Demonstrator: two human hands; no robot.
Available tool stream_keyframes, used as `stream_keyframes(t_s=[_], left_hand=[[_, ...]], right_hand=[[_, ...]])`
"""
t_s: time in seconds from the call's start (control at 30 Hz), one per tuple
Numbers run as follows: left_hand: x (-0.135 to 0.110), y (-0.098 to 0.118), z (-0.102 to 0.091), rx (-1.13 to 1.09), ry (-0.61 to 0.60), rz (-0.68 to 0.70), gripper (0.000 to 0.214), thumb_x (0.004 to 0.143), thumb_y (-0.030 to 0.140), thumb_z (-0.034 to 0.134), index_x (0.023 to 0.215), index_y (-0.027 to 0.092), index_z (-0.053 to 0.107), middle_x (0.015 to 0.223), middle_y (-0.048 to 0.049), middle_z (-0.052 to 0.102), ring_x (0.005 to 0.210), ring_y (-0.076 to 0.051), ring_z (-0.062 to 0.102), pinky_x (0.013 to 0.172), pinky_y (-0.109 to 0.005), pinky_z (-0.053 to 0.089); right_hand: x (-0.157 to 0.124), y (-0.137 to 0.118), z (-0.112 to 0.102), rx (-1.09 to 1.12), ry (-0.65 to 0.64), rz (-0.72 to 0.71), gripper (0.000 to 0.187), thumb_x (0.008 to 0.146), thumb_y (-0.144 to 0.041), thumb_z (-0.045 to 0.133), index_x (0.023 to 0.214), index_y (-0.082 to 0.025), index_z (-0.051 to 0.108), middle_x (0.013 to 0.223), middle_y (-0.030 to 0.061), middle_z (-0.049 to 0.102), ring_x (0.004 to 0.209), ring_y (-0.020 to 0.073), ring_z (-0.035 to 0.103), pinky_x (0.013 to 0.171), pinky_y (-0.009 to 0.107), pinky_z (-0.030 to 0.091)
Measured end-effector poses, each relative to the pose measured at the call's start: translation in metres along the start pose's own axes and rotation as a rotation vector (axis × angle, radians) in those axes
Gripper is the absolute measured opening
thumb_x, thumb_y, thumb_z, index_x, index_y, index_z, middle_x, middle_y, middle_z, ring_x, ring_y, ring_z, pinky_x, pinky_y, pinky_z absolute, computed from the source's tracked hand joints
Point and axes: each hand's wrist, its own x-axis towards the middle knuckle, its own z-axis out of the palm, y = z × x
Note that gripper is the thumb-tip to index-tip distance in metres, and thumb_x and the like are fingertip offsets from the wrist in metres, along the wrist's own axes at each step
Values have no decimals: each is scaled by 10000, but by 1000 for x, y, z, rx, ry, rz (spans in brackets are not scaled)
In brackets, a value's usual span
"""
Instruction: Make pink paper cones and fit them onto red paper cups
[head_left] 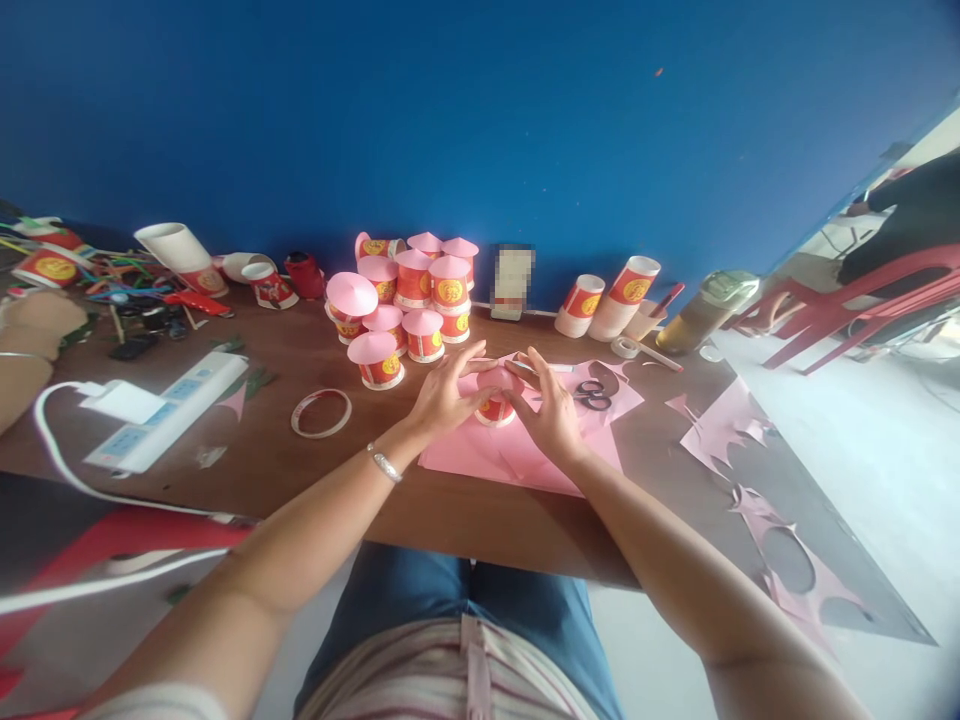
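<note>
A red paper cup (495,413) with a white rim and a pink paper cone (501,381) on top stands in front of me on pink paper sheets (480,456). My left hand (448,392) curves round the cone's left side, thumb and fingers against its edge. From the other side my right hand (553,408) does the same, its thumb near the left thumb. Part of the cone and cup is hidden behind my fingers. Black-handled scissors (594,396) lie on the pink paper just right of my right hand.
Several red cups with pink cone roofs (376,360) stand at the back left. A tape roll (321,413) and a white power strip (166,410) lie left. Stacked cups (626,292), a bottle (706,310) and pink paper scraps (724,425) are right. A blue wall (480,120) rises behind.
</note>
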Motion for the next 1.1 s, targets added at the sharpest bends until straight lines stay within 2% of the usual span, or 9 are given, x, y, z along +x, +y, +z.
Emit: stream_keyframes(t_s=[0.13, 0.23, 0.4, 0.5, 0.6, 0.67, 0.73, 0.87, 1.1], left_hand=[[0, 5, 0, -9, 0, 10, 707, 737, 331, 954, 1378, 240, 673, 1224, -131, 788, 1486, -395, 531, 1320, -569, 249], [-2, 4, -1, -14, 8, 29, 641, 846, 382, 866, 1426, 235, 635, 1323, -135, 755, 1476, -363, 546, 1314, -535, 271], [3, -16, -11, -66, 54, 0, 453, 982, 367, 677, 1408, 234, 598, 1392, -129, 729, 1431, -314, 590, 1273, -520, 333], [9, -32, -17, -138, 22, -137, 447, 879, 253, 737, 1312, 218, 632, 1302, -137, 765, 1382, -340, 622, 1253, -564, 347], [11, -36, -18, -108, -127, -253, 600, 700, 190, 856, 1272, 184, 676, 1339, -174, 729, 1394, -414, 597, 1226, -594, 386], [9, -29, -15, -47, -255, -250, 745, 645, 202, 909, 1347, 178, 660, 1404, -176, 691, 1403, -434, 582, 1203, -577, 426], [6, -19, -11, 22, -339, -238, 857, 677, 274, 923, 1463, 204, 589, 1460, -160, 661, 1384, -419, 599, 1164, -549, 473], [2, -6, -3, 224, -340, -265, 894, 726, 398, 897, 1526, 246, 528, 1513, -122, 633, 1345, -378, 625, 1123, -514, 514], [2, -6, 3, 478, -239, -271, 856, 726, 490, 876, 1479, 233, 560, 1445, -116, 672, 1294, -347, 653, 1075, -470, 555]], right_hand=[[0, -1, 0, 19, -1, 13, 684, 1010, -436, 689, 1597, -237, 401, 1339, 140, 767, 1392, 325, 652, 1161, 598, 529], [1, -3, -2, 49, 14, 9, 634, 1034, -434, 645, 1588, -232, 416, 1392, 159, 734, 1373, 322, 665, 1151, 584, 543], [2, -5, -5, 79, 33, 25, 569, 1069, -422, 578, 1583, -236, 418, 1470, 167, 683, 1423, 302, 625, 1160, 565, 541], [2, -4, -5, 93, 11, 46, 564, 1068, -419, 574, 1576, -229, 419, 1463, 168, 690, 1438, 301, 612, 1170, 574, 530], [2, -2, -5, 98, -1, 50, 565, 1062, -416, 577, 1569, -222, 419, 1452, 168, 699, 1440, 299, 610, 1189, 582, 510], [2, -1, -5, 102, -7, 47, 574, 1059, -420, 581, 1570, -218, 413, 1456, 169, 696, 1459, 297, 592, 1196, 582, 502], [2, -2, -5, 109, -17, 44, 588, 1057, -424, 584, 1575, -213, 404, 1463, 171, 692, 1469, 297, 583, 1195, 583, 502], [2, -2, -6, 107, -18, 56, 610, 1047, -429, 598, 1583, -217, 398, 1443, 164, 706, 1455, 307, 595, 1189, 603, 500], [0, -1, -7, 127, -28, 24, 606, 1059, -443, 580, 1592, -228, 386, 1452, 160, 701, 1461, 305, 588, 1201, 604, 487]])
